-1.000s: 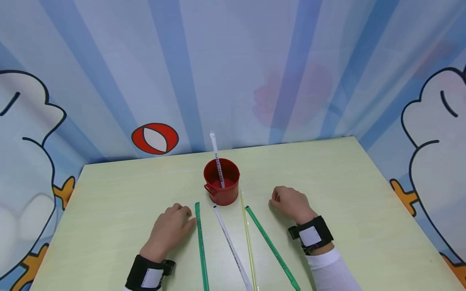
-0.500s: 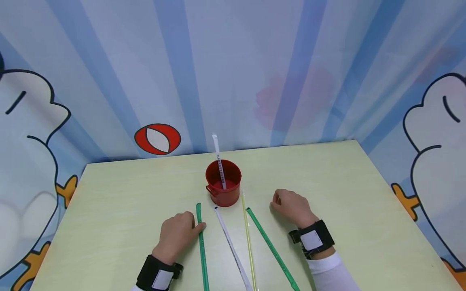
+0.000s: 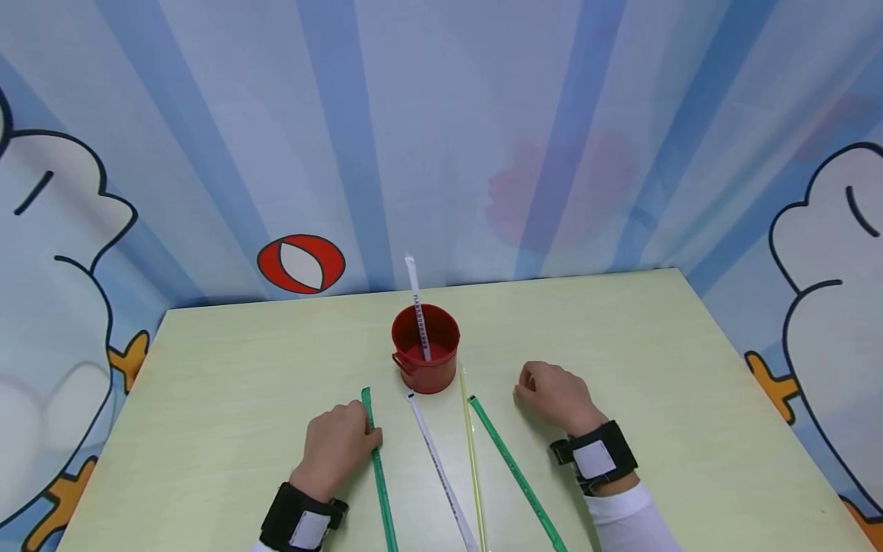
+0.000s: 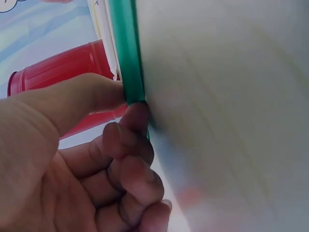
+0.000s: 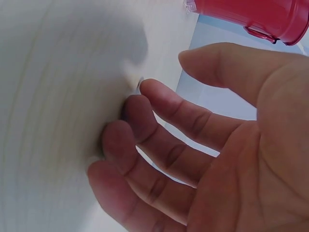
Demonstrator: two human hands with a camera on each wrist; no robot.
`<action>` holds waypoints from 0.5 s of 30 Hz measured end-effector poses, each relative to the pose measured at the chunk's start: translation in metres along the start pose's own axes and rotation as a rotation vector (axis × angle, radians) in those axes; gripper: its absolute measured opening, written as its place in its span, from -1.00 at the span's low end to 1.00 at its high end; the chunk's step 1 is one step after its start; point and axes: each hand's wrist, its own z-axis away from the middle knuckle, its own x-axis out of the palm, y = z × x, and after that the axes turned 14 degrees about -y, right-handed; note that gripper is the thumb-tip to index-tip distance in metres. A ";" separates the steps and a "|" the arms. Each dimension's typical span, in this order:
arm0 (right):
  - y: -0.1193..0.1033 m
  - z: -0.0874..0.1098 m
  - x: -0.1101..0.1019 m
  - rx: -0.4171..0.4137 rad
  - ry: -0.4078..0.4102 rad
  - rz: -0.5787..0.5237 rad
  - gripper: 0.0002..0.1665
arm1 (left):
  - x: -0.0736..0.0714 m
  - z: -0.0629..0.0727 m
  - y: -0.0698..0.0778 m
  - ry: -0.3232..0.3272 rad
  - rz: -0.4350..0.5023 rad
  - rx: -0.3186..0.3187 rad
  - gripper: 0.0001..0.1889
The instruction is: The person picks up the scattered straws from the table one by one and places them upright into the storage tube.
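Observation:
My left hand pinches the left green wrapped straw between thumb and fingers near its upper part. In the left wrist view the green straw sits between the thumb and index fingertip. The right hand rests on the table with loosely curled fingers, holding nothing. A small red bucket stands upright behind the straws, with one white wrapped straw leaning in it. On the table between the hands lie a white wrapped straw, a yellow straw and another green wrapped straw.
The pale wooden table runs back to a blue striped curtain printed with cartoon figures. Both wrists wear black bands. The yellow straw and the right green straw lie close together at their far ends.
My left hand has moved right to the left green straw and now pinches it. That straw's far end has shifted slightly left. The right hand stays in place.

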 end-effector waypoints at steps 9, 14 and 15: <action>0.001 0.000 0.000 -0.004 0.002 0.003 -0.87 | -0.007 0.000 -0.005 -0.009 0.031 -0.018 -0.72; -0.001 0.000 -0.001 -0.004 0.000 -0.004 -0.86 | -0.021 0.005 -0.012 0.078 0.093 0.012 -0.72; -0.001 0.001 -0.001 -0.003 -0.002 -0.006 -0.86 | -0.024 0.006 -0.013 0.103 0.101 0.019 -0.72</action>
